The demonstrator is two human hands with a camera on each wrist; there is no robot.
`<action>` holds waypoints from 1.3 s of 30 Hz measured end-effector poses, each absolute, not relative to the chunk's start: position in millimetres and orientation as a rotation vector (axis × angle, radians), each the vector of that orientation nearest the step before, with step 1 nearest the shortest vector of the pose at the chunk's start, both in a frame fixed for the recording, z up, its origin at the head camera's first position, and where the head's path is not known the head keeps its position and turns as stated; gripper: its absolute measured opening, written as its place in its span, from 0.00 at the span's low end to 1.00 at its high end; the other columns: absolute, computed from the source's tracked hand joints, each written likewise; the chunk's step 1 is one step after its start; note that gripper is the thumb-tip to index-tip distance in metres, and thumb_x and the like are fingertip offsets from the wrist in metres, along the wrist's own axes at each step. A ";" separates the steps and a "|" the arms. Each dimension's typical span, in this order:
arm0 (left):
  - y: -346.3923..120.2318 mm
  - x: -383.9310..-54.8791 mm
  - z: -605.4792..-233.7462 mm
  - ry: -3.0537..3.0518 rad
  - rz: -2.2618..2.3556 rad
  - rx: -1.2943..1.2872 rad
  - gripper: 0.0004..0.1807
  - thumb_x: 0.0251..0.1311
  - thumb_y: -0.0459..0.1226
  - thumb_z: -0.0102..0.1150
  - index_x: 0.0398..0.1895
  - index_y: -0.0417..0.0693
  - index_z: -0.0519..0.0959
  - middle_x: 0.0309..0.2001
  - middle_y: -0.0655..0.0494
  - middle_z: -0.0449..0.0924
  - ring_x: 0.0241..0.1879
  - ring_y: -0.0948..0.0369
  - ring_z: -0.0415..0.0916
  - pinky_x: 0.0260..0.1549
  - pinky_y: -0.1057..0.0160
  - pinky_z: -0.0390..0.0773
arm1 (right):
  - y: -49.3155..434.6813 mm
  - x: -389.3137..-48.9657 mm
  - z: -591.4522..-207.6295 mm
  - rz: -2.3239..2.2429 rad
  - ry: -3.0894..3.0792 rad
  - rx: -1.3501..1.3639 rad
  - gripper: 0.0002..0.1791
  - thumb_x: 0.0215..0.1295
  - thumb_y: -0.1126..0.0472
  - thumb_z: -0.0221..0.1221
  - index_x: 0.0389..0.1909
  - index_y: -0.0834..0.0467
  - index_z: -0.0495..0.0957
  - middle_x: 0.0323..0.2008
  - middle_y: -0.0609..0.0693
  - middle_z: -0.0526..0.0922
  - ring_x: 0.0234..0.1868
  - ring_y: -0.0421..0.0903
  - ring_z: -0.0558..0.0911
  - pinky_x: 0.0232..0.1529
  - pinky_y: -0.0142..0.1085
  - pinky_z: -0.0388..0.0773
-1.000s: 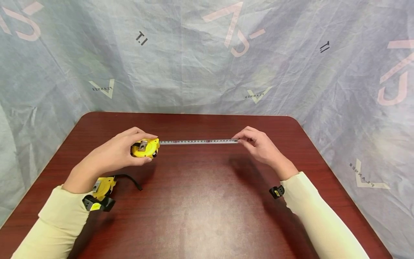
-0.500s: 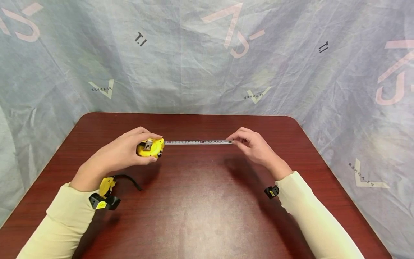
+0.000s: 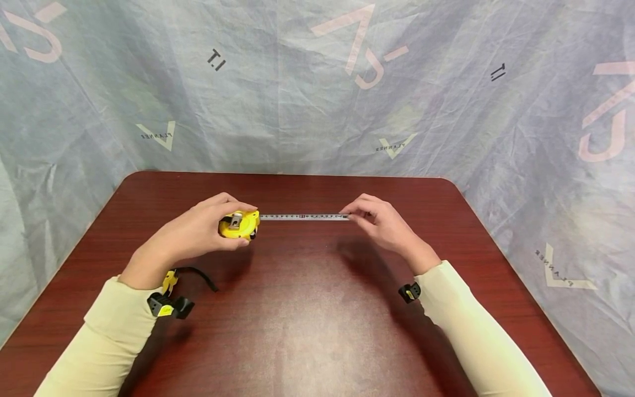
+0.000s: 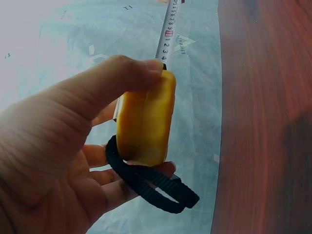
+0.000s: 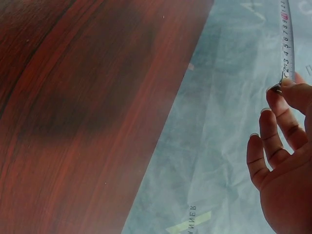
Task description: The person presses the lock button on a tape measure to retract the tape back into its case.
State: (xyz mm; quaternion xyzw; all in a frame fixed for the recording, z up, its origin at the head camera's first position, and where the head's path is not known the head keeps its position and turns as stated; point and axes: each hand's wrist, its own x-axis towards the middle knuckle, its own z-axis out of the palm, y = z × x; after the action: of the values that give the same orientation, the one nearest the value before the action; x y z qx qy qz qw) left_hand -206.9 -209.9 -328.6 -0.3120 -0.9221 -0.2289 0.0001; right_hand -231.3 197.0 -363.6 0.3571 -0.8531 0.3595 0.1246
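My left hand (image 3: pixel 198 229) grips a yellow tape measure (image 3: pixel 241 225) by its case, above the table. In the left wrist view the thumb lies along the top of the case (image 4: pixel 148 117), and a black wrist strap (image 4: pixel 156 187) hangs below it. A stretch of white, numbered blade (image 3: pixel 302 217) runs level from the case across to my right hand (image 3: pixel 384 223). Thumb and index finger of that hand pinch the blade's hooked end (image 5: pixel 277 88), while the other fingers curl loosely in the right wrist view.
Behind my left wrist, a second yellow tape measure (image 3: pixel 170 281) lies partly hidden on the table, its black strap (image 3: pixel 200 274) trailing right. The dark red wooden table (image 3: pixel 307 331) ends at a back edge against a grey printed cloth (image 3: pixel 278 88).
Both hands have come closer together, left hand moving right and right hand moving left. The exposed blade has become shorter. The left forearm now covers more of the second tape measure.
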 end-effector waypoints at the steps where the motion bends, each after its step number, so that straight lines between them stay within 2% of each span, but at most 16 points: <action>1: -209.0 -206.9 -328.5 -2.900 -0.720 -0.974 0.34 0.57 0.46 0.76 0.69 0.57 0.77 0.55 0.56 0.74 0.50 0.59 0.74 0.48 0.54 0.76 | 195.8 -231.3 -363.1 1.048 -2.491 1.039 0.10 0.71 0.69 0.63 0.46 0.53 0.87 0.40 0.49 0.84 0.36 0.42 0.77 0.38 0.36 0.74; 9: -203.6 -208.8 -327.4 -2.910 -0.718 -0.958 0.34 0.57 0.48 0.75 0.69 0.58 0.77 0.55 0.57 0.74 0.50 0.59 0.74 0.49 0.54 0.76 | 186.5 -232.7 -360.5 1.049 -2.512 1.036 0.10 0.71 0.67 0.64 0.46 0.51 0.87 0.39 0.45 0.82 0.38 0.41 0.77 0.39 0.36 0.74; 15: -199.6 -211.2 -328.1 -2.898 -0.713 -0.981 0.34 0.57 0.47 0.75 0.69 0.56 0.77 0.55 0.55 0.74 0.50 0.58 0.74 0.49 0.54 0.76 | 180.9 -233.2 -361.6 1.055 -2.498 1.048 0.09 0.70 0.66 0.66 0.46 0.51 0.88 0.38 0.45 0.82 0.37 0.41 0.77 0.38 0.38 0.74; 22: -194.3 -212.4 -327.9 -2.884 -0.716 -0.996 0.34 0.56 0.46 0.76 0.68 0.55 0.78 0.54 0.56 0.75 0.50 0.58 0.73 0.48 0.54 0.76 | 176.1 -234.2 -362.0 1.044 -2.491 1.073 0.11 0.69 0.68 0.66 0.46 0.50 0.88 0.40 0.41 0.82 0.39 0.40 0.78 0.40 0.39 0.75; 26: -191.6 -212.9 -328.0 -2.884 -0.713 -1.003 0.35 0.56 0.47 0.76 0.68 0.55 0.78 0.55 0.55 0.75 0.51 0.58 0.74 0.48 0.54 0.76 | 172.9 -233.7 -361.4 1.059 -2.490 1.081 0.11 0.69 0.68 0.66 0.46 0.50 0.88 0.40 0.42 0.82 0.38 0.40 0.78 0.39 0.41 0.76; 39: -185.3 -211.6 -328.5 -2.869 -0.764 -1.005 0.33 0.55 0.45 0.77 0.67 0.55 0.79 0.54 0.54 0.75 0.49 0.57 0.75 0.48 0.54 0.77 | 160.9 -234.7 -362.1 1.088 -2.506 1.073 0.09 0.71 0.66 0.65 0.46 0.51 0.88 0.40 0.43 0.82 0.38 0.40 0.78 0.39 0.38 0.76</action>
State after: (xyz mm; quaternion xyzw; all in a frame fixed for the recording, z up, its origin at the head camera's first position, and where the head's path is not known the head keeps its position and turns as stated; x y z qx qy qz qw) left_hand -211.6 -185.3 -328.5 -0.3205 -0.9154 -0.2436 0.0037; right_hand -234.7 160.9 -362.1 0.3636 -0.8492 0.3687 0.1032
